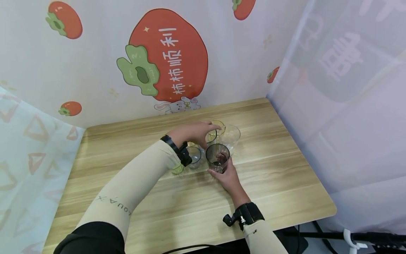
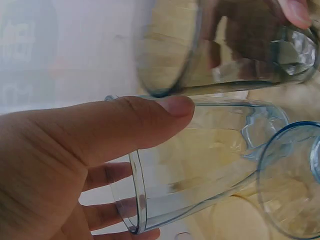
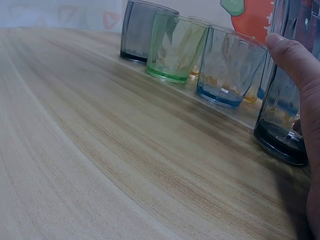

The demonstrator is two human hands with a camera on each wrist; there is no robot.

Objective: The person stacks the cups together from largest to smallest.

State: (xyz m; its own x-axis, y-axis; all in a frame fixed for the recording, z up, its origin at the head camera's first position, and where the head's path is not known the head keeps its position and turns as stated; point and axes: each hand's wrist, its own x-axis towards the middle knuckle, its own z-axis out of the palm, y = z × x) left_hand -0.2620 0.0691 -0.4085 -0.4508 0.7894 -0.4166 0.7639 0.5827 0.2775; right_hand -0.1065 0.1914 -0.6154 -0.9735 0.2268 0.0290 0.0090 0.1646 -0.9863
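My left hand (image 1: 198, 133) reaches over a cluster of drinking glasses and grips a clear, faintly blue glass (image 2: 210, 160) near its rim. In the left wrist view its thumb lies along the near side, and the other fingers show behind the glass. My right hand (image 1: 229, 178) holds a dark grey glass (image 3: 280, 107) from the side, thumb on its wall. The grey glass stands upright, its base close over the table in the right wrist view. It overlaps the left hand's glass in the left wrist view.
Left of the grey glass stand a blue-tinted glass (image 3: 225, 75), a green glass (image 3: 172, 52) and another grey glass (image 3: 137, 35). A yellow-rimmed glass (image 1: 219, 123) and a large clear glass (image 1: 233, 135) are at the back. The wooden table (image 1: 279, 176) meets curtains behind and right.
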